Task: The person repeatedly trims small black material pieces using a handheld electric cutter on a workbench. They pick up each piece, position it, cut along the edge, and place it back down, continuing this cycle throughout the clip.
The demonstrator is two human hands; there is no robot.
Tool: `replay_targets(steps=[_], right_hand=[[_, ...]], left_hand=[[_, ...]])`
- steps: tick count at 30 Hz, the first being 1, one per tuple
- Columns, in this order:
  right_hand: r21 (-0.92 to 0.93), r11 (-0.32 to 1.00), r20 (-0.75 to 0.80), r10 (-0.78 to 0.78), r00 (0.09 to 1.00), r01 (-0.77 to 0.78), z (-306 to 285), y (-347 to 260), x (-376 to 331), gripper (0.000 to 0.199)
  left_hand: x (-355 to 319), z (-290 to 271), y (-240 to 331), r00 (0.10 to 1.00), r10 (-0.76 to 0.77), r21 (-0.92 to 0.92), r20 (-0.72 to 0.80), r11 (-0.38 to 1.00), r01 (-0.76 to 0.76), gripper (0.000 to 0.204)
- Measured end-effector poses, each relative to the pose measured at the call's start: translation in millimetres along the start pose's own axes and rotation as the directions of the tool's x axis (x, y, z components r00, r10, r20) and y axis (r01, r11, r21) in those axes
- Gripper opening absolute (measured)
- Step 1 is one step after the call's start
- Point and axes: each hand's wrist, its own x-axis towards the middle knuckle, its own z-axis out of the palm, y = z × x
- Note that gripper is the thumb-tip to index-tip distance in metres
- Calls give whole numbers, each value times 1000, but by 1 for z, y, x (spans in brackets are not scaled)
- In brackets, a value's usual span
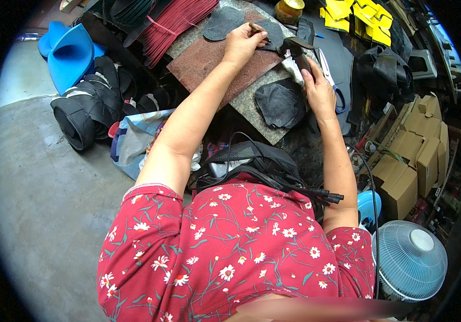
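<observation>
My left hand (243,46) is closed in a pinch over the brown board (209,72), its fingertips on a small brownish piece too small to name. Under and beside those fingers lie black leather cutouts, one rounded piece (223,23) to the left and another (271,34) to the right. My right hand (320,92) grips the dark handle of a hammer (295,44), whose head hangs close to the right cutout. Nearer to me, a stack of black leather pieces (280,103) rests on the speckled stone slab (249,110). Blue-handled scissors (340,100) lie right of my right hand.
A bundle of red strips (174,29) lies at the far left of the slab. Beyond are a yellow jar (289,9) and yellow cut pieces (362,17). Cardboard boxes (402,145) and a fan (410,261) stand right; black rolls (83,112) and blue sheets (70,56) left.
</observation>
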Motion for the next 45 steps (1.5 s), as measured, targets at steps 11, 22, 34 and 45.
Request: replay_targets(steps=[11, 22, 34, 45], right_hand=[[92, 990, 62, 98, 993, -103, -1, -1, 4, 42], [282, 928, -270, -165, 949, 242, -43, -41, -7, 41], [-205, 972, -97, -141, 985, 119, -2, -21, -1, 40], [-183, 980, -68, -88, 994, 74, -5, -19, 2, 42]], left_hand=[[0, 6, 3, 950, 304, 547, 65, 785, -289, 17], [2, 19, 13, 800, 476, 683, 365, 447, -578, 19], [1, 6, -3, 994, 13, -173, -110, 984, -32, 12], [-5, 0, 0, 995, 99, 306, -31, 948, -85, 14]])
